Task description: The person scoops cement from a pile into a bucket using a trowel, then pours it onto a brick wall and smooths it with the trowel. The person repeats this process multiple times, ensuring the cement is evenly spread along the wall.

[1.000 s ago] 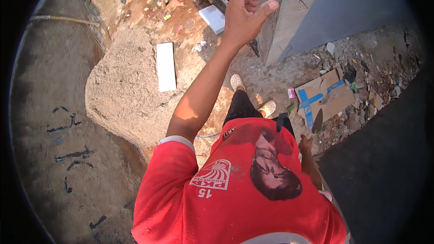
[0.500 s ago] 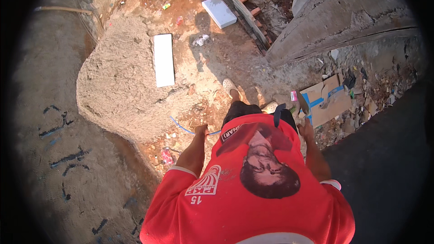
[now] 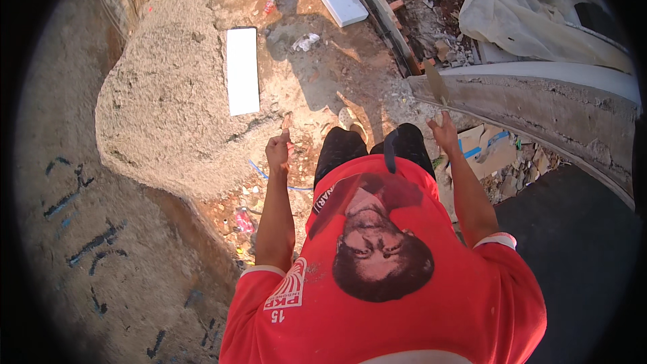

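My right hand (image 3: 443, 133) is closed round the handle of a trowel (image 3: 437, 84). Its narrow, pointed blade sticks out ahead of the fist, in front of the low concrete wall. My left hand (image 3: 278, 151) is held out in front with its fingers curled in. Whether anything is inside that fist is hidden. Under it lie sunlit ground with small rubble and a thin blue hose (image 3: 257, 169). Ahead of my left hand, a white rectangular block (image 3: 242, 71) lies on the edge of a rough mortar heap (image 3: 162, 87).
A second white block (image 3: 339, 0) lies farther ahead by a curved timber edge (image 3: 384, 20). On the right stands a low concrete wall (image 3: 539, 98) with pale sheeting (image 3: 539, 20) behind it. Flattened cardboard (image 3: 495, 154) lies among rubble. At left is a grey wall (image 3: 60, 128) with dark marks.
Both hands have risen and moved forward, away from my body. The trowel came up with my right hand, from beside the cardboard to in front of the concrete wall. The view has shifted too.
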A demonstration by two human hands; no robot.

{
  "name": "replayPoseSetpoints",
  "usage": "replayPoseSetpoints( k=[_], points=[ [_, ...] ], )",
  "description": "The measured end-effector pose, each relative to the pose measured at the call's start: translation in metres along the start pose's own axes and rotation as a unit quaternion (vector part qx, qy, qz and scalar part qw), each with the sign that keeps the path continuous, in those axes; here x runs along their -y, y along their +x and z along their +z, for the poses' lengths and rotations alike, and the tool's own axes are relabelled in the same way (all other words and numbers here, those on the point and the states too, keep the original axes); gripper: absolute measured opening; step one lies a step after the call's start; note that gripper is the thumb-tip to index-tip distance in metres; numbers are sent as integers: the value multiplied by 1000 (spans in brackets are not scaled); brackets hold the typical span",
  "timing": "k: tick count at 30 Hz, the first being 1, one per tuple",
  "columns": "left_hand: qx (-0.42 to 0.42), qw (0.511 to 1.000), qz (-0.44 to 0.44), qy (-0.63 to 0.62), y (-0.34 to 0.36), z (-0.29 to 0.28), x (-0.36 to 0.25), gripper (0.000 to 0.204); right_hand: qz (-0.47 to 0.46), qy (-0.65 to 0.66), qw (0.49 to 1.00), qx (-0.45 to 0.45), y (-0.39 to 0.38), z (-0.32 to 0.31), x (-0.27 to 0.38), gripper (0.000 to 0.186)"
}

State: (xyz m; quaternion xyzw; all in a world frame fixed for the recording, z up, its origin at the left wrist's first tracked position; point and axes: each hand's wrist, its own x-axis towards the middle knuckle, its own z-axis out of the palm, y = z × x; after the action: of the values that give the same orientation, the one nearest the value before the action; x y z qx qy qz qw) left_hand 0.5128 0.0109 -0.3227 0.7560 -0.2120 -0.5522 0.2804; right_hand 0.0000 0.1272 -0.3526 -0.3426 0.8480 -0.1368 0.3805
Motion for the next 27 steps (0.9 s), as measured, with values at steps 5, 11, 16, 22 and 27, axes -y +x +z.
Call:
replayPoseSetpoints(
  k=[5, 11, 16, 22, 27],
  points=[
    [-40, 996, -15, -83, 30, -23, -24, 46, -61, -56, 995, -60, 24, 20, -3, 92],
    [-32, 990, -126, -51, 27, -66, 51, 33, -77, -128, 987, -58, 21, 64, -76, 90],
    [-80, 975, -204, 15, -5, -78, 86, 21, 104, -52, 993, 29, 13, 94, -110, 93],
    [-55, 970, -226, 65, 18, -68, 52, 19, 84, 15, 996, -22, 49, 125, -88, 90],
    [0, 991, -134, 5, 80, -46, -39, 16, 105, 67, 992, 27, 99, 117, -14, 87]
  ],
)
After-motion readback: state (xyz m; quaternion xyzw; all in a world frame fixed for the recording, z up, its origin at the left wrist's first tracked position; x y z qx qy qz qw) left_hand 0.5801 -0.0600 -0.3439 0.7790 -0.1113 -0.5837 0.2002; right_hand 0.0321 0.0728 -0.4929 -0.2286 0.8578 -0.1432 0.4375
